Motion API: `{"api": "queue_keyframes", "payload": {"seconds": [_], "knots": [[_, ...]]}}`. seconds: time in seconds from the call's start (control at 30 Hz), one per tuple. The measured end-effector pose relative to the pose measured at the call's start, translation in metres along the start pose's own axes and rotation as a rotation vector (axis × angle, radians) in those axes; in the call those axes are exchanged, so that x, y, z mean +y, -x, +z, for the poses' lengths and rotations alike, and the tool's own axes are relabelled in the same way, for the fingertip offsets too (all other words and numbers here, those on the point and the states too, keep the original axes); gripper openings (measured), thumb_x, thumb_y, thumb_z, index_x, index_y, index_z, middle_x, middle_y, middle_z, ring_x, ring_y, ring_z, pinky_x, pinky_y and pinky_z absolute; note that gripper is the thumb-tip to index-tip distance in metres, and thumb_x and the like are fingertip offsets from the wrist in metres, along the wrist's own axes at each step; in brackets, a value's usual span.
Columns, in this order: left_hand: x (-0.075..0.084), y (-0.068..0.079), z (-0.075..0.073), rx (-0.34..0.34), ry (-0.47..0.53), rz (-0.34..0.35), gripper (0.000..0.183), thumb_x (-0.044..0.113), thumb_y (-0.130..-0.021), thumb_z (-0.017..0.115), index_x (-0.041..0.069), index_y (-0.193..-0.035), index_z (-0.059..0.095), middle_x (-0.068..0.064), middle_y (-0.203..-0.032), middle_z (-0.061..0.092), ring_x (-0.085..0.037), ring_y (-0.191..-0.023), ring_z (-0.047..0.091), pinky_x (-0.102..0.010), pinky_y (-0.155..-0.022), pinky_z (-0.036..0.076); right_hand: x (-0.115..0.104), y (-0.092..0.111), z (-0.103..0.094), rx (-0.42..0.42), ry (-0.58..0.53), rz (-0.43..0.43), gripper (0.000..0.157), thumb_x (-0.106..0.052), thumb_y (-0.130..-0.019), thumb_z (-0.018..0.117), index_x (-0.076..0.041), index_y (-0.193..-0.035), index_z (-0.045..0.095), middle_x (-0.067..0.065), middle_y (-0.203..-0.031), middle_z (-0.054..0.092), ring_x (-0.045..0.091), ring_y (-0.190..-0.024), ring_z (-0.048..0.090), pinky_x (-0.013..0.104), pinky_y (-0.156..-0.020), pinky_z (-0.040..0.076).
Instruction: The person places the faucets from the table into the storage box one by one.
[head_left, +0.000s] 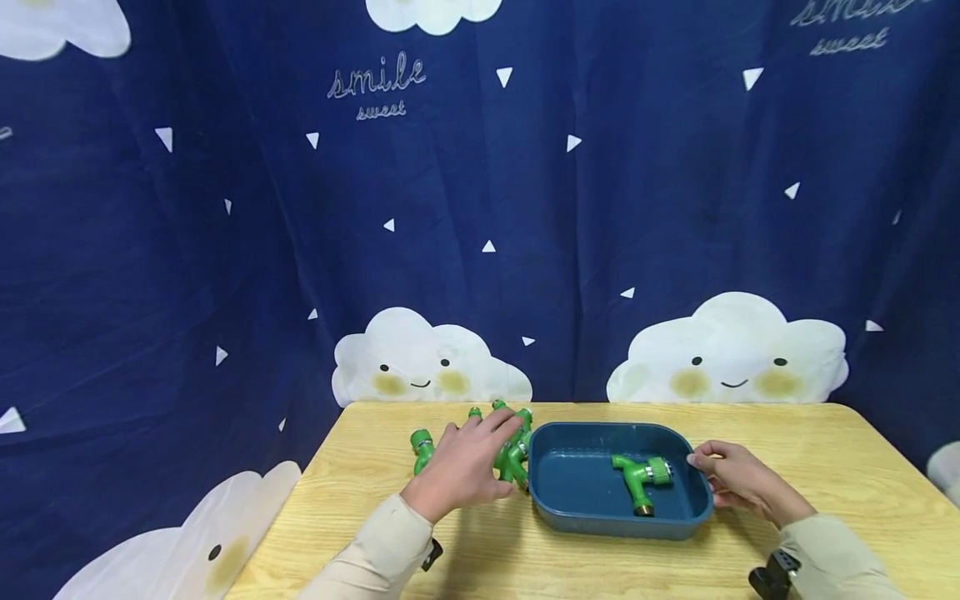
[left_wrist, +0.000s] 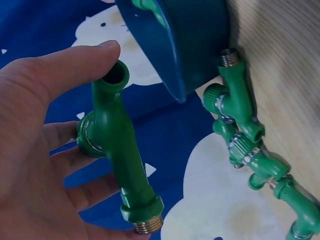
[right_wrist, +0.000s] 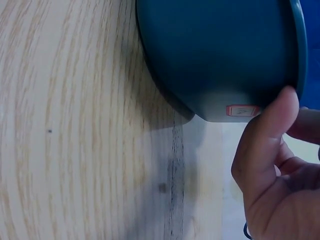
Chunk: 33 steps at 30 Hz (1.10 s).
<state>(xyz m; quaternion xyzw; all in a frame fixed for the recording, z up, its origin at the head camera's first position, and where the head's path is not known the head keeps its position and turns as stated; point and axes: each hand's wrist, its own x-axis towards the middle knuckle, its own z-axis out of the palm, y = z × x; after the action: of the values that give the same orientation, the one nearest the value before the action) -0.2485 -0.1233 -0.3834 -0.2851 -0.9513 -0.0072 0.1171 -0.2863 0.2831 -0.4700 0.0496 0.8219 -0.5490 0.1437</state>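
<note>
My left hand (head_left: 467, 467) grips a green plastic tap (left_wrist: 122, 145) with a brass threaded end, left of the blue basin (head_left: 592, 525). The thumb lies by the tap's open spout, with the other fingers behind its body; in the head view the hand hides this tap. My right hand (head_left: 744, 482) pinches the basin's right rim, thumb on the wall near a small red-edged label (right_wrist: 242, 110). Inside the basin lies another green tap (head_left: 637, 481).
Several more green taps (left_wrist: 239, 97) lie on the wooden table (head_left: 337, 500) to the left of the basin, partly behind my left hand. A dark blue curtain (head_left: 465, 192) with clouds and white triangles hangs behind the table.
</note>
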Motion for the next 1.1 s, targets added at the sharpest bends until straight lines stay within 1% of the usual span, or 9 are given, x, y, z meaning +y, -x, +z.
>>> {"api": "queue_keyframes", "payload": {"seconds": [0.13, 0.23, 0.4, 0.63, 0.7, 0.93, 1.1], "knots": [[0.005, -0.002, -0.004, -0.002, -0.006, 0.009, 0.091, 0.049, -0.073, 0.084, 0.025, -0.15, 0.042, 0.003, -0.154, 0.044, -0.029, -0.12, 0.06, -0.06, -0.09, 0.051, -0.002, -0.002, 0.001, -0.001, 0.021, -0.012, 0.025, -0.019, -0.105, 0.046, 0.003, -0.114, 0.051, 0.003, -0.079, 0.059, 0.013, -0.064, 0.059, 0.027, -0.054, 0.053], [0.01, -0.004, -0.005, 0.01, -0.011, 0.032, 0.089, 0.048, -0.073, 0.085, 0.025, -0.149, 0.043, 0.004, -0.152, 0.046, -0.027, -0.12, 0.06, -0.06, -0.089, 0.051, -0.001, -0.002, 0.001, 0.006, 0.024, -0.006, 0.024, -0.018, -0.105, 0.046, 0.003, -0.113, 0.051, 0.003, -0.078, 0.058, 0.013, -0.064, 0.058, 0.027, -0.054, 0.053], [0.021, -0.01, -0.009, 0.014, -0.006, 0.065, 0.09, 0.049, -0.073, 0.084, 0.027, -0.149, 0.042, 0.005, -0.153, 0.045, -0.027, -0.124, 0.058, -0.061, -0.091, 0.05, 0.002, 0.0, 0.003, 0.001, 0.01, 0.002, 0.022, -0.017, -0.104, 0.047, 0.003, -0.112, 0.052, 0.003, -0.076, 0.06, 0.012, -0.062, 0.059, 0.026, -0.053, 0.053], [0.032, -0.016, -0.012, 0.002, -0.038, 0.1, 0.09, 0.051, -0.073, 0.084, 0.029, -0.149, 0.041, 0.006, -0.153, 0.045, -0.024, -0.119, 0.06, -0.053, -0.085, 0.052, 0.003, 0.002, 0.005, 0.001, -0.004, 0.002, 0.022, -0.017, -0.104, 0.047, 0.003, -0.11, 0.053, 0.003, -0.077, 0.061, 0.012, -0.062, 0.061, 0.026, -0.053, 0.053], [0.034, -0.018, -0.013, 0.002, -0.039, 0.105, 0.09, 0.051, -0.072, 0.084, 0.029, -0.149, 0.042, 0.006, -0.152, 0.045, -0.024, -0.12, 0.06, -0.054, -0.086, 0.052, 0.003, 0.002, 0.004, 0.0, -0.004, 0.005, 0.022, -0.017, -0.104, 0.047, 0.003, -0.111, 0.053, 0.003, -0.076, 0.061, 0.012, -0.061, 0.061, 0.026, -0.053, 0.053], [0.037, -0.03, -0.013, -0.019, -0.002, 0.117, 0.09, 0.05, -0.073, 0.084, 0.027, -0.149, 0.043, 0.005, -0.153, 0.045, -0.025, -0.127, 0.056, -0.062, -0.092, 0.05, 0.003, 0.001, 0.001, 0.005, -0.009, -0.001, 0.021, -0.016, -0.104, 0.046, 0.003, -0.111, 0.052, 0.003, -0.076, 0.061, 0.013, -0.062, 0.061, 0.026, -0.053, 0.054], [0.042, -0.038, -0.013, -0.035, -0.022, 0.122, 0.089, 0.052, -0.073, 0.084, 0.029, -0.149, 0.043, 0.007, -0.152, 0.045, -0.023, -0.128, 0.056, -0.06, -0.092, 0.051, 0.002, 0.0, -0.001, -0.001, -0.006, 0.002, 0.021, -0.016, -0.104, 0.047, 0.003, -0.111, 0.052, 0.003, -0.077, 0.061, 0.013, -0.063, 0.061, 0.026, -0.053, 0.054]]}}
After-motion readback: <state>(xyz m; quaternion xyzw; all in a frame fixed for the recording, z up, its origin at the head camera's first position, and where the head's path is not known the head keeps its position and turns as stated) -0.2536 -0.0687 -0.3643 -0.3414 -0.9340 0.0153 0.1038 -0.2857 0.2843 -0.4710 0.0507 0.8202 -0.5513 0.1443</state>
